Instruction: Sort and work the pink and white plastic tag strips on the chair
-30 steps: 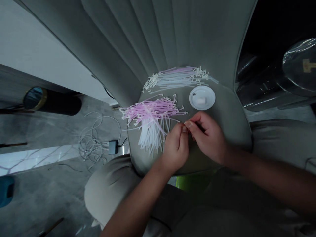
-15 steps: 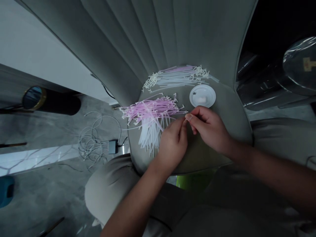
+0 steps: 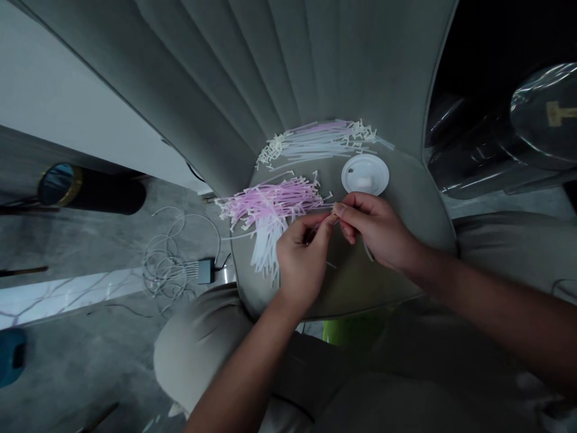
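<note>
My left hand point(image 3: 303, 255) is closed, thumb and finger pinched at their tips. Against it my right hand point(image 3: 376, 228) is pinched as well, the fingertips of both meeting over a small pale end piece too small to make out. From under my right hand a thin pale plastic tube point(image 3: 368, 250) sticks out. A pile of pink tubes with white angled ends point(image 3: 279, 197) lies left of my fingers. White tubes point(image 3: 265, 246) fan out beneath it, partly hidden by my left hand. Behind my right hand is a round white lid point(image 3: 377, 174) with a small white lump on it.
Everything lies on a grey padded chair seat point(image 3: 392, 294). Another bundle of white-ended tubes point(image 3: 324, 139) runs along the backrest point(image 3: 288, 60). Coiled cables point(image 3: 169, 258) with a dark box point(image 3: 206, 270) are on the floor at left. My knee point(image 3: 198, 343) borders the seat.
The view has shifted slightly. My left hand has moved a little left and its fingers have opened out somewhat. A tube now shows below my right hand.
</note>
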